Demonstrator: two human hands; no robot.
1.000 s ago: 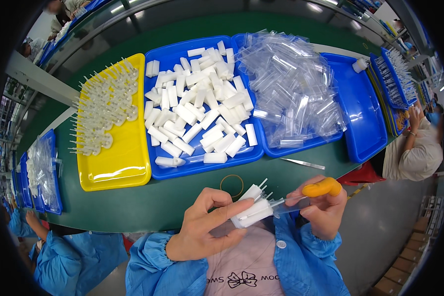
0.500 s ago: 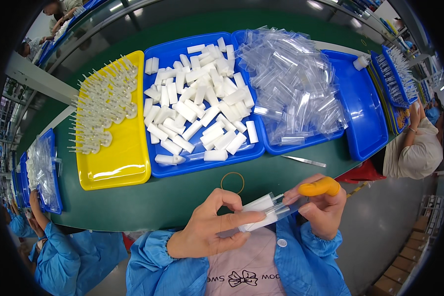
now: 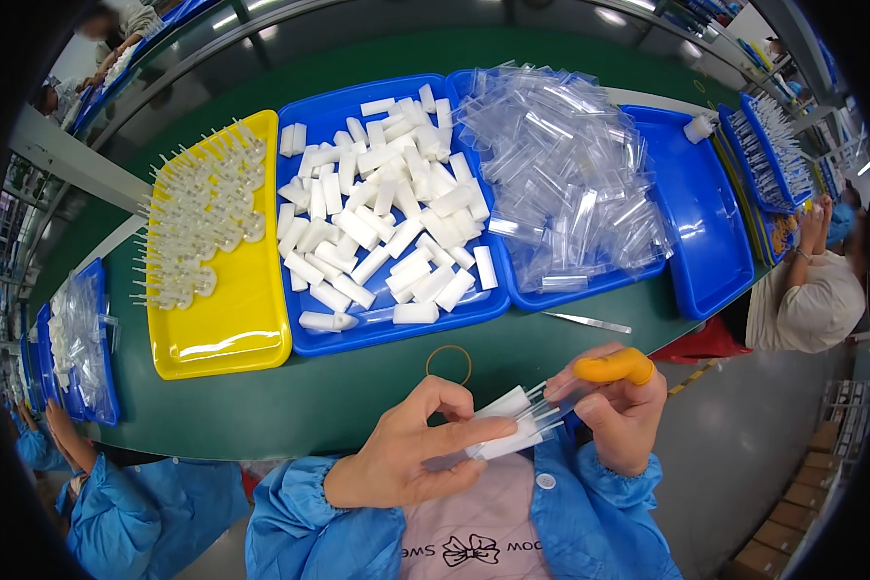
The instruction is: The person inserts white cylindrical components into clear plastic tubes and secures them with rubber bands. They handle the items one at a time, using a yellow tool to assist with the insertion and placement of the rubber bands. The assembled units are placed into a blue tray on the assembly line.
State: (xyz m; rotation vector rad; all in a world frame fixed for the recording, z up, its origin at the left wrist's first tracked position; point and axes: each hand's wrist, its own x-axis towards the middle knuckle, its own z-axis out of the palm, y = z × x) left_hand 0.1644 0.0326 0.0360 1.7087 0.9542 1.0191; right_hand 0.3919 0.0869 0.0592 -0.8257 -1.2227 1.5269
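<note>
My left hand [image 3: 418, 447] grips a pair of white foam-like blocks [image 3: 505, 443] between thumb and fingers, in front of my chest. Thin pale rods [image 3: 543, 418] stick out of the blocks' right ends. My right hand [image 3: 626, 404], wearing an orange finger cot [image 3: 613, 366], is closed beside the rod ends. Its fingertips pinch a clear plastic sleeve [image 3: 563, 385], whose outline is hard to make out. Beyond my hands, a blue tray [image 3: 396, 334] holds many loose white blocks, and another blue tray [image 3: 590, 286] is heaped with clear plastic sleeves [image 3: 565, 174].
At the left, a yellow tray [image 3: 222, 350] carries rows of small white pronged parts [image 3: 198, 217]. Tweezers [image 3: 588, 322] and a rubber band [image 3: 449, 364] lie on the green table [image 3: 358, 387]. A blue tray [image 3: 710, 261] stands at the right. Co-workers sit on both sides.
The clear sleeve has shifted away from the blocks, and more of the thin rods shows. My right hand has moved slightly; my left hand keeps its grip.
</note>
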